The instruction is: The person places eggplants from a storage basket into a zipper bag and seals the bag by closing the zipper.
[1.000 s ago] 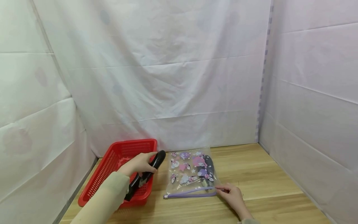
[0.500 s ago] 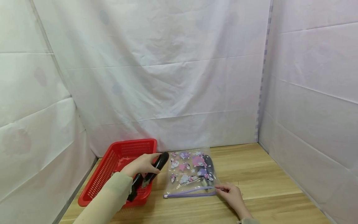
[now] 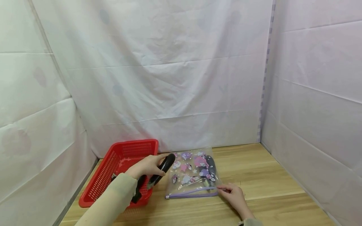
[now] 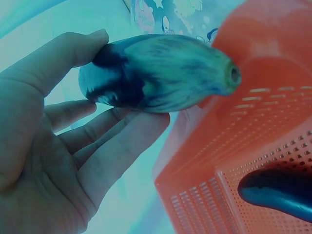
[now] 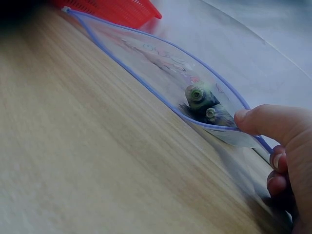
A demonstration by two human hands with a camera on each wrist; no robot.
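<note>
Thumb on one side and fingers on the other, my left hand grips a dark eggplant over the right rim of a red basket. Its pale green stem end points away from the palm in the left wrist view. At the mouth corner of a clear printed zipper bag, my right hand pinches the purple zip edge. That mouth gapes in the right wrist view, showing two eggplant stem ends inside. Another eggplant lies in the basket.
The bag lies flat on a wooden table, to the right of the basket. A metal zip slider sits at the left end of its mouth. White cloth hangs behind and along both sides.
My left hand has carried its eggplant slightly rightward, from over the basket toward the bag, turning it a little more upright. My right hand stays at the bag's corner.
</note>
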